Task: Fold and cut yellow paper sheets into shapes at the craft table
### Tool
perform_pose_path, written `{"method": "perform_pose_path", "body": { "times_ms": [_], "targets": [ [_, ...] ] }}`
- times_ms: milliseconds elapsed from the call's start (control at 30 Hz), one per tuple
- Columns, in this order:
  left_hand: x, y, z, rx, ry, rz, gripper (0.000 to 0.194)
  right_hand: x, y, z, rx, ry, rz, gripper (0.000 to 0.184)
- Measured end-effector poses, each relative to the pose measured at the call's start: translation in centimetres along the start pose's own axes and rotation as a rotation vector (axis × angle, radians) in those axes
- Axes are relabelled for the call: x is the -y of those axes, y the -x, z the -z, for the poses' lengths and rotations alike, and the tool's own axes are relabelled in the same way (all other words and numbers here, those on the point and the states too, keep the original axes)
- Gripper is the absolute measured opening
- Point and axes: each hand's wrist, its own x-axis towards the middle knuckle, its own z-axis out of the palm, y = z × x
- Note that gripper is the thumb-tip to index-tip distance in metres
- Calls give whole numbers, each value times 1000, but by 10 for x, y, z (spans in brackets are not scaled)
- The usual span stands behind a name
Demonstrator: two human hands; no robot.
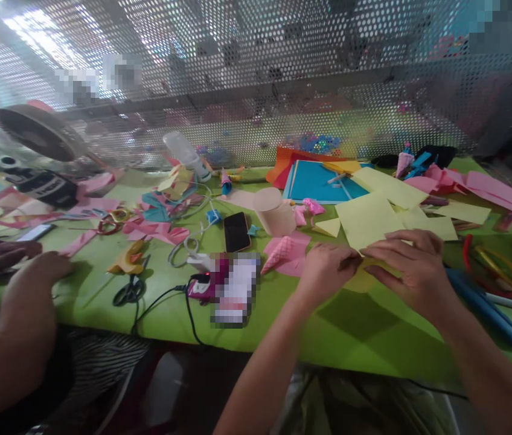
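Above the green table, my left hand [328, 269] is closed in a pinch on a piece of yellow paper [359, 281]. Facing it, my right hand [412, 269] has its fingers bent and its fingertips at the top edge of the same paper. The paper hangs between the two hands and is partly covered by them. Just behind them lie pale yellow sheets [367, 220]. Left of my left hand, a pink paper cone [278, 255] with a crisscross pattern rests on a pink sheet [300, 244].
A rolled beige paper tube [274, 211], a blue sheet stack [313, 181] and a black phone [236, 232] lie behind. Cables run to a purple power bank [202, 289]. Scissors [129, 290] lie left, near another person's arm [29, 308]. A blue pouch [491, 311] is right.
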Motion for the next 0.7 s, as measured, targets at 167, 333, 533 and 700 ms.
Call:
{"method": "perform_pose_path", "body": {
  "times_ms": [167,333,533,700],
  "targets": [
    [-3,1,2,64,32,-34,14,-5,1,-6,47,40,-31,16],
    [-2,-1,14,86,99,53,17,-26,-1,8,-6,18,-120,23],
    [4,0,19,10,278,258,20,-40,2,23,-321,-213,-396,16],
    [4,-1,16,6,405,320,22,-29,1,14,-264,-779,-543,26]
  ]
}}
